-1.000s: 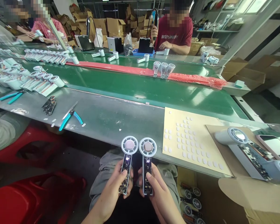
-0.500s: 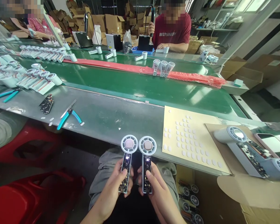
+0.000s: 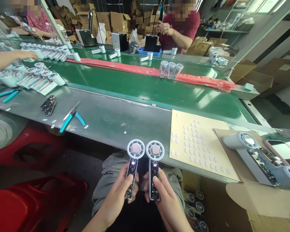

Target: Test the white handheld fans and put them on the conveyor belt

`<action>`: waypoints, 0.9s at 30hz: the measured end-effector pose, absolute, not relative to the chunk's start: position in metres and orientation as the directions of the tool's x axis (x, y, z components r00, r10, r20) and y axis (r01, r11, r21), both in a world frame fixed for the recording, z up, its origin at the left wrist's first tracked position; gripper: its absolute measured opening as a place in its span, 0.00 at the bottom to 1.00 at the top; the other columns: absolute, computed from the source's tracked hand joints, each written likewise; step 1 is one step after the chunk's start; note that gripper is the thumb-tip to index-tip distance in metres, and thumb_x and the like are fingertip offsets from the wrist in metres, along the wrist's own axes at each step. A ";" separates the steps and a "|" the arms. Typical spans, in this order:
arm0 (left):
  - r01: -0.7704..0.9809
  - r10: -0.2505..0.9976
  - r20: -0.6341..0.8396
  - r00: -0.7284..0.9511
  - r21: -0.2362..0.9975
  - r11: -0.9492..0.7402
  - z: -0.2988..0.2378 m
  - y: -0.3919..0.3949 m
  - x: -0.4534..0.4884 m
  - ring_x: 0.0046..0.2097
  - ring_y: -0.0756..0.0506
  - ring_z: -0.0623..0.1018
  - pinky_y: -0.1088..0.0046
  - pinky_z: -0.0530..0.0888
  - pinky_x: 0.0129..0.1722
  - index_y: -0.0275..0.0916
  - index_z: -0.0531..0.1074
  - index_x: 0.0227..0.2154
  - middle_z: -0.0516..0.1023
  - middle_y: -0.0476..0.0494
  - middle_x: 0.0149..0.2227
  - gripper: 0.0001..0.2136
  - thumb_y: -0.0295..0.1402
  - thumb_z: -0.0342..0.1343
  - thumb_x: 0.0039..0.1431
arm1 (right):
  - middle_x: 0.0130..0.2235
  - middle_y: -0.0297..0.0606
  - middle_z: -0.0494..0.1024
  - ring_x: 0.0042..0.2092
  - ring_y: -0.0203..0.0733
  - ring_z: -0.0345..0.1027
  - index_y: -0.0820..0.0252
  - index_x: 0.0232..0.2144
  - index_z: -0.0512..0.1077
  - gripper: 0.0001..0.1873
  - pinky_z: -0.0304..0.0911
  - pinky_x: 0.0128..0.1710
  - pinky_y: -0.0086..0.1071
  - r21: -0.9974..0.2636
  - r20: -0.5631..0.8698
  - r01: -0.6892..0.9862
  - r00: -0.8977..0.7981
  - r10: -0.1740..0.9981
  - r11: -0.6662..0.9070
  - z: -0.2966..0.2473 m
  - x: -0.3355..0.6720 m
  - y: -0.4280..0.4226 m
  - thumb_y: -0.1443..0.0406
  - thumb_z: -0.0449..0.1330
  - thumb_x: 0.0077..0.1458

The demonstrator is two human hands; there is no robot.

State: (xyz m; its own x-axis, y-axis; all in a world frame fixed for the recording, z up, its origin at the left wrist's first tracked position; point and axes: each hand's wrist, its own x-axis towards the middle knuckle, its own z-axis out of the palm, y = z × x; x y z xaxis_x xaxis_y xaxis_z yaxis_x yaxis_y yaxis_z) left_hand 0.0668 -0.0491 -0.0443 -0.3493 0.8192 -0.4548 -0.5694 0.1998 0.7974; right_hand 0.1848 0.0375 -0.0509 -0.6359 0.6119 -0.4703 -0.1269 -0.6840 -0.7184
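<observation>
My left hand [image 3: 117,196] grips a small white handheld fan [image 3: 133,167] with its circuit board bare and a small light lit. My right hand [image 3: 165,199] grips a second such fan [image 3: 154,169], whose tiny display glows red. Both fans stand upright side by side over my lap, round heads up, just in front of the metal table edge [image 3: 116,138]. My thumbs rest on the boards. A yellow sheet [image 3: 200,145] with several small white pads lies on the table to the right of the fans.
Blue-handled cutters [image 3: 71,118] and a small black board [image 3: 48,104] lie left on the table. More fans [image 3: 261,158] rest on cardboard at right, others in a box [image 3: 195,209] below. Beyond runs a green conveyor [image 3: 135,87] with three fans [image 3: 170,69]. Other people work opposite and left.
Both fans stay upright in my hands, almost unmoved. A co-worker's arm has reached in at the far left, and the person opposite has raised both hands.
</observation>
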 end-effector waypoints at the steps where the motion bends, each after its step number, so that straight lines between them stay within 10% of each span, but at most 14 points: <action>1: -0.578 0.819 -0.461 -0.341 0.790 0.204 -0.044 -0.051 0.067 0.28 0.52 0.63 0.77 0.61 0.24 0.47 0.55 0.52 0.63 0.48 0.34 0.17 0.40 0.45 0.61 | 0.37 0.38 0.67 0.29 0.38 0.58 0.54 0.51 0.62 0.26 0.57 0.26 0.30 -0.706 -0.475 -0.134 -0.639 0.605 -0.696 -0.053 0.186 0.037 0.53 0.60 0.54; 6: -0.626 0.781 -0.540 -0.314 0.736 0.257 -0.041 -0.061 0.065 0.37 0.49 0.65 0.75 0.65 0.34 0.46 0.60 0.50 0.66 0.46 0.38 0.15 0.39 0.47 0.60 | 0.36 0.38 0.67 0.33 0.41 0.57 0.55 0.45 0.69 0.20 0.57 0.29 0.30 -0.691 -0.476 -0.129 -0.658 0.583 -0.711 -0.056 0.192 0.040 0.54 0.61 0.53; 10: -0.518 0.795 -0.508 -0.331 0.802 0.297 -0.025 -0.068 0.062 0.26 0.51 0.62 0.76 0.61 0.25 0.42 0.65 0.43 0.64 0.49 0.26 0.13 0.42 0.44 0.61 | 0.31 0.39 0.67 0.30 0.40 0.55 0.58 0.34 0.73 0.13 0.54 0.24 0.28 -0.670 -0.495 -0.135 -0.652 0.575 -0.730 -0.027 0.196 0.043 0.55 0.62 0.51; 15: -0.377 0.677 -0.442 -0.588 0.891 0.255 -0.016 -0.069 0.070 0.27 0.50 0.62 0.77 0.59 0.23 0.45 0.56 0.54 0.64 0.48 0.27 0.28 0.51 0.51 0.53 | 0.39 0.40 0.69 0.37 0.46 0.61 0.55 0.46 0.70 0.26 0.61 0.35 0.33 -0.755 -0.546 -0.169 -0.372 0.751 -0.633 -0.006 0.199 0.031 0.53 0.67 0.44; 20: -0.526 0.657 -0.616 -0.435 0.766 0.369 -0.018 -0.064 0.073 0.21 0.53 0.53 0.78 0.53 0.20 0.45 0.53 0.57 0.54 0.54 0.20 0.30 0.51 0.50 0.53 | 0.25 0.35 0.66 0.23 0.35 0.54 0.61 0.29 0.73 0.18 0.51 0.19 0.25 -0.688 -0.548 -0.121 -0.561 0.621 -0.716 -0.021 0.203 0.030 0.52 0.66 0.45; 24: -0.435 0.696 -0.464 -0.548 0.869 0.236 -0.013 -0.066 0.071 0.23 0.52 0.56 0.77 0.54 0.21 0.44 0.54 0.56 0.58 0.52 0.22 0.29 0.51 0.48 0.54 | 0.36 0.38 0.70 0.36 0.42 0.63 0.56 0.42 0.72 0.23 0.62 0.32 0.27 -0.800 -0.510 -0.135 -0.359 0.782 -0.584 -0.025 0.210 0.026 0.55 0.68 0.44; 27: -0.500 0.721 -0.521 -0.457 0.821 0.276 -0.022 -0.061 0.072 0.22 0.53 0.54 0.77 0.52 0.21 0.42 0.54 0.55 0.55 0.54 0.20 0.30 0.52 0.50 0.53 | 0.33 0.37 0.69 0.30 0.39 0.62 0.58 0.32 0.73 0.16 0.59 0.24 0.26 -0.736 -0.529 -0.110 -0.521 0.669 -0.668 -0.029 0.209 0.033 0.55 0.68 0.43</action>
